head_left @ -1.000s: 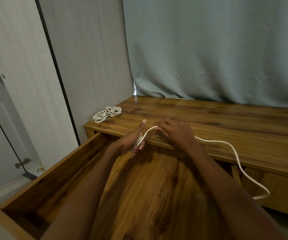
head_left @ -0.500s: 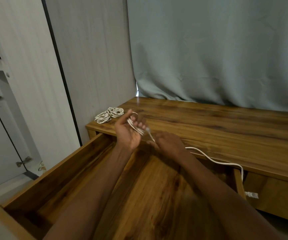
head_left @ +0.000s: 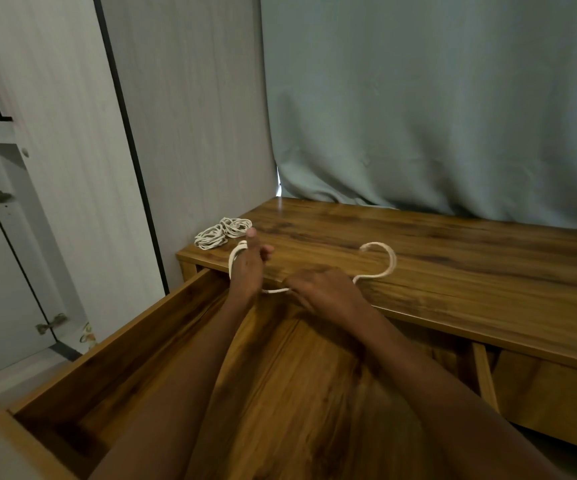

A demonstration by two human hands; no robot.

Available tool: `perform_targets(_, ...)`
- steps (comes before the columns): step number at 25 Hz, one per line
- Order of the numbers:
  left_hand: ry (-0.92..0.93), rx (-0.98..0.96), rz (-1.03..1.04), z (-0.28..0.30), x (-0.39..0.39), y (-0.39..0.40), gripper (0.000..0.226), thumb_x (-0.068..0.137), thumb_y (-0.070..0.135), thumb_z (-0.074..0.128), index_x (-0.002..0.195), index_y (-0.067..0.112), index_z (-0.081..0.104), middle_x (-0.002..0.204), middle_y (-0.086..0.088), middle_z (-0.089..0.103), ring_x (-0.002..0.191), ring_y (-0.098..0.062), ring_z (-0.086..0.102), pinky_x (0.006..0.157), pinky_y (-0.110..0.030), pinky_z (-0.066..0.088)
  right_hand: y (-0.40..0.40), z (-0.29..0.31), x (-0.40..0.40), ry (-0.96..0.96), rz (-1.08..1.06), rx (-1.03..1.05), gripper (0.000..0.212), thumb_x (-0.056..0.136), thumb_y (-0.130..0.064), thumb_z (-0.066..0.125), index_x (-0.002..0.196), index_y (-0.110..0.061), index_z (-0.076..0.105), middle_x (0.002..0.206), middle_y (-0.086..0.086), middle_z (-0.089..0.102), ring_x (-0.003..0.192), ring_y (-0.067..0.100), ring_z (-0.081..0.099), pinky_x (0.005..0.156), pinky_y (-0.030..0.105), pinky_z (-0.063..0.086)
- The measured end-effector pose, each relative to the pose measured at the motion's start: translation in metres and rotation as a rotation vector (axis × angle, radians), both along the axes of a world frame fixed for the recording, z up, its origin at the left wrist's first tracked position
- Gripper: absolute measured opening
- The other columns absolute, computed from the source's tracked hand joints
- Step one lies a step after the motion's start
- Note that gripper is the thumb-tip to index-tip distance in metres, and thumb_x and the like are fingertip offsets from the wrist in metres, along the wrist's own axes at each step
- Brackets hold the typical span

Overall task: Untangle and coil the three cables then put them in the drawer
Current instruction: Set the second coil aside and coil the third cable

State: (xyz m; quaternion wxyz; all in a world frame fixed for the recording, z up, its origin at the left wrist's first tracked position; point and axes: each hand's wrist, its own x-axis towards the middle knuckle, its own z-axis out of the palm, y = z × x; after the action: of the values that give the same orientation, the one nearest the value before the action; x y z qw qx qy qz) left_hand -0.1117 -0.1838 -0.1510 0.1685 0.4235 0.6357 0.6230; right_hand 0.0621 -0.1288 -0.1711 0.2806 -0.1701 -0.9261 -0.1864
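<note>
The left hand (head_left: 248,268) holds white cable (head_left: 390,261) loops wound around its upright palm, thumb raised. The right hand (head_left: 321,289) pinches the same cable, apparently between thumb and forefinger. The free end curls over the desk top (head_left: 470,271). Two coiled cables (head_left: 223,232) lie at the desk's left corner. The drawer (head_left: 134,344) stands open below.

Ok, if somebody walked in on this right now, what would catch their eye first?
Probably the two hands at the middle, over the open drawer: the left hand has loops of white cable wound round it, and the right hand pinches the same cable, whose loose end curls on the wooden top. Next, the two coiled cables lying at that top's far left corner, under the grey-green curtain.
</note>
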Motion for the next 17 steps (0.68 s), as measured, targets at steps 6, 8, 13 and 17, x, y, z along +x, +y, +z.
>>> perform_targets(6, 0.229, -0.489, -0.599, 0.005, 0.001, -0.011, 0.107, 0.085, 0.085, 0.001, 0.068, 0.003, 0.069, 0.064, -0.012, 0.065, 0.056, -0.020, 0.061, 0.062, -0.030, 0.050, 0.020, 0.016, 0.036, 0.201, -0.067, 0.006, 0.031, 0.102, -0.048, 0.043, 0.109, -0.034, 0.070, 0.098, -0.009, 0.072, 0.080, 0.016, 0.066, 0.059, 0.030, 0.044)
perform_targets(8, 0.229, -0.529, -0.755, 0.008, 0.013, -0.012, 0.099, 0.087, 0.085, 0.015, 0.068, 0.001, 0.064, 0.064, -0.017, 0.060, 0.055, -0.026, 0.056, 0.060, -0.030, 0.048, 0.024, 0.014, 0.040, 0.213, -0.050, -0.042, 0.036, 0.104, -0.050, 0.038, 0.111, -0.035, 0.070, 0.100, -0.010, 0.074, 0.083, 0.013, 0.068, 0.065, 0.032, 0.047)
perform_targets(13, -0.104, -0.364, -1.182, 0.020, 0.024, -0.020, 0.053, 0.101, 0.028, 0.049, 0.051, 0.014, 0.041, 0.048, -0.003, 0.039, 0.046, -0.016, 0.036, 0.051, -0.026, 0.038, 0.028, 0.019, 0.048, 0.300, -0.097, -0.100, 0.023, 0.099, -0.043, 0.052, 0.105, -0.033, 0.072, 0.098, -0.011, 0.076, 0.083, 0.013, 0.070, 0.059, 0.022, 0.030)
perform_targets(17, -0.571, -0.149, -1.412, 0.029, 0.029, -0.026, 0.056, 0.101, 0.020, 0.048, 0.045, 0.016, 0.050, 0.043, 0.002, 0.041, 0.042, -0.011, 0.040, 0.044, -0.022, 0.040, 0.031, 0.016, 0.048, 0.329, -0.151, -0.220, 0.019, 0.101, -0.039, 0.056, 0.110, -0.030, 0.070, 0.094, -0.002, 0.076, 0.080, 0.020, 0.068, 0.055, 0.024, 0.027)
